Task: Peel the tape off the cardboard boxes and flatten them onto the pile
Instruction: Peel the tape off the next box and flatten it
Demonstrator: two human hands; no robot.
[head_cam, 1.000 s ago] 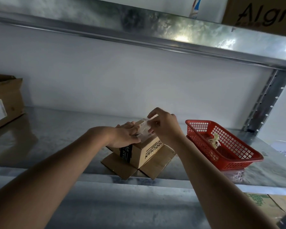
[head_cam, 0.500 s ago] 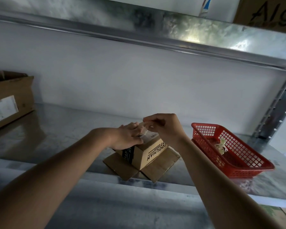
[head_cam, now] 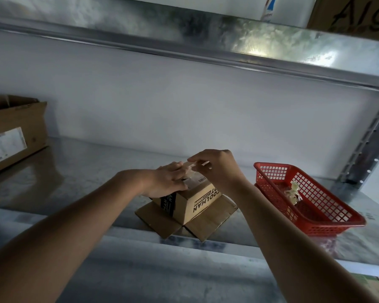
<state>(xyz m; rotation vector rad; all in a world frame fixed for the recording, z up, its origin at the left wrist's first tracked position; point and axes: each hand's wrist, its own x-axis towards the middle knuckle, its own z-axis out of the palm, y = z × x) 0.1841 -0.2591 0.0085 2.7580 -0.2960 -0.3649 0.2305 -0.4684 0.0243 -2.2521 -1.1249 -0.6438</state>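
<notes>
A small brown cardboard box [head_cam: 197, 203] printed "COOLMAN" stands on the metal shelf with its lower flaps splayed out flat around it. My left hand [head_cam: 169, 181] lies flat on the box's top left side, pressing it down. My right hand [head_cam: 217, 169] hovers just above the top and pinches a strip of clear tape [head_cam: 193, 171] that lifts off the box's top. The far side of the box is hidden behind both hands.
A red plastic basket [head_cam: 328, 217] holding crumpled tape scraps [head_cam: 293, 192] sits to the right of the box. A larger brown carton [head_cam: 13, 136] stands at the far left. The upper shelf [head_cam: 184, 47] hangs overhead. An upright post [head_cam: 368, 149] stands right.
My right hand has pulled the tape strip up and leftward across the box's top. The left hand stays pressed on the box. The camera has shifted slightly left.
</notes>
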